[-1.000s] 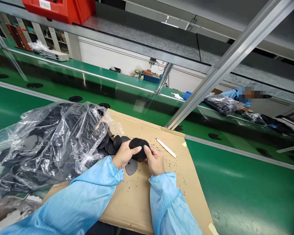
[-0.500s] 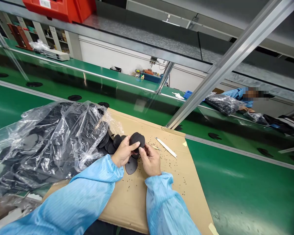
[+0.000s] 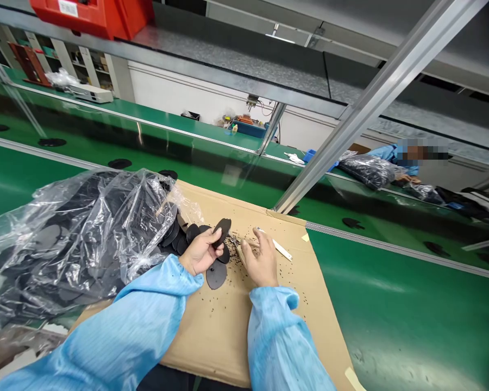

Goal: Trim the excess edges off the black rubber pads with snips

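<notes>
1. Fingers of my left hand (image 3: 199,253) pinched a tilted black disc (image 3: 223,232) above the cardboard (image 3: 212,347), near some loose discs (image 3: 216,275).
2. Thumb and forefinger stood apart on my right hand (image 3: 263,263), close to a slim tool (image 3: 240,253); whether I gripped that, I couldn't tell.
3. Black specks (image 3: 238,267) lay scattered about, and a white stick (image 3: 284,251) rested just past my right hand.
4. Leftward bulged a clear bag (image 3: 85,239) of black discs.
5. Far across the green bench (image 3: 395,304), another person's blue sleeve (image 3: 383,152) showed.

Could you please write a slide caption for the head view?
Left grip holding at least one black disc over cardboard, beside plastic bag; right grip open near white tool.
</notes>
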Motion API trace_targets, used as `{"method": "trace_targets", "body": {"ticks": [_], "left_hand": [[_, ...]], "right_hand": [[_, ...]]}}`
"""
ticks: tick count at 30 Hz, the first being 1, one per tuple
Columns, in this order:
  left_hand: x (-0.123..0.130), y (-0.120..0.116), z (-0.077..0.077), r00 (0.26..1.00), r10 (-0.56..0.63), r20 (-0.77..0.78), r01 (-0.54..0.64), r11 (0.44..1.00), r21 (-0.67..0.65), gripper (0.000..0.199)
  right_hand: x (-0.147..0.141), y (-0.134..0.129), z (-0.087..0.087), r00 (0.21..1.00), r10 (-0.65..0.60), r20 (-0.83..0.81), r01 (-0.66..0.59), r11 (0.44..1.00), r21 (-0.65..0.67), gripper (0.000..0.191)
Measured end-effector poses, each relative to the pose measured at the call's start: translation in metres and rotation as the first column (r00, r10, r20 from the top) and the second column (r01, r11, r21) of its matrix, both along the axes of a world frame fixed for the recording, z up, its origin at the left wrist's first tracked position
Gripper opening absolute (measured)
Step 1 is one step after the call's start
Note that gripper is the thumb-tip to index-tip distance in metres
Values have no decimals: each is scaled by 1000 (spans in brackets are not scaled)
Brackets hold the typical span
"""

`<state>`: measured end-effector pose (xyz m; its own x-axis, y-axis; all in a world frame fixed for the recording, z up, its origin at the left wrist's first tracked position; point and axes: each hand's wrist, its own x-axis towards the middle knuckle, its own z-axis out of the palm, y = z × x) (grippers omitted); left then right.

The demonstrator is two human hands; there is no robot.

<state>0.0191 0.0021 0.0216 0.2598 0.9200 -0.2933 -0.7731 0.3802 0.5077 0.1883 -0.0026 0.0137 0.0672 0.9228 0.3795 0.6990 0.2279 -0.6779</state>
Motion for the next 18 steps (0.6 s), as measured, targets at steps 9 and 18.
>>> {"method": "trace_targets", "body": {"ticks": [9,18], "left_hand": [[-4,2,2,993,64,103,-52,992,-111,7],[-2,2,9,987,124,105,-110,986,-127,12]], "right_hand": [[8,8,-15,916,82,392,37,957,-287,50],[9,12,-15,972,4,235,-16,999,50,63]]}}
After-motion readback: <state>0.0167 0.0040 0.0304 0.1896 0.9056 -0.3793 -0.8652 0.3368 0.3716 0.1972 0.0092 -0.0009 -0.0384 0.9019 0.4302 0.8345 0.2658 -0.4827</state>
